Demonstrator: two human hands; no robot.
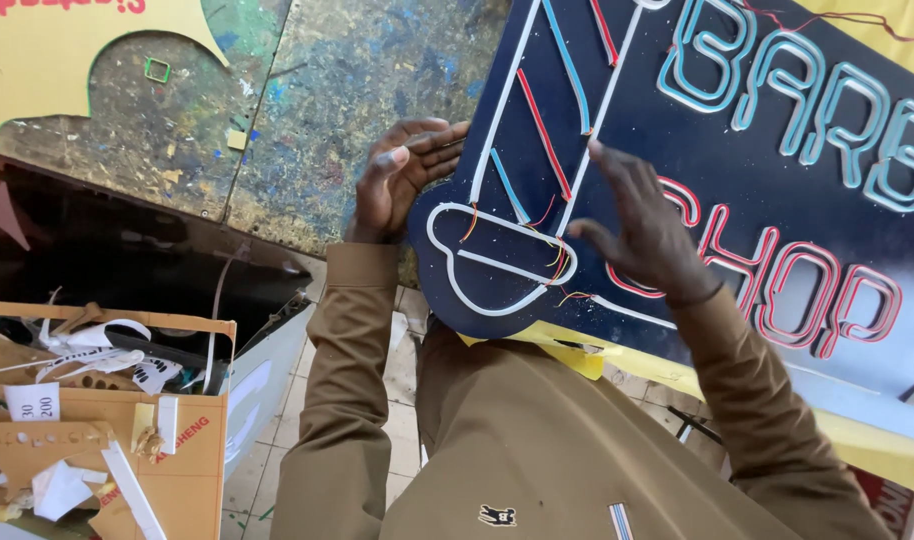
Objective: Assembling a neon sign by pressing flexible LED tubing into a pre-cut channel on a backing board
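Note:
A dark blue sign board (777,230) with white, red and blue light tubing lies tilted across a paint-stained worktable (327,100). My left hand (402,175) grips the board's left edge, fingers curled over it. My right hand (642,225) rests flat on the board's face, fingers spread, next to a white tube outline (497,265) where thin coloured wires (557,262) stick out. Both arms wear tan sleeves.
A cardboard box (107,450) full of white offcuts and scraps stands at the lower left on a tiled floor (402,400). A yellow sheet (67,60) with a cut-out lies at the table's top left. More yellow sheet (877,445) shows under the board.

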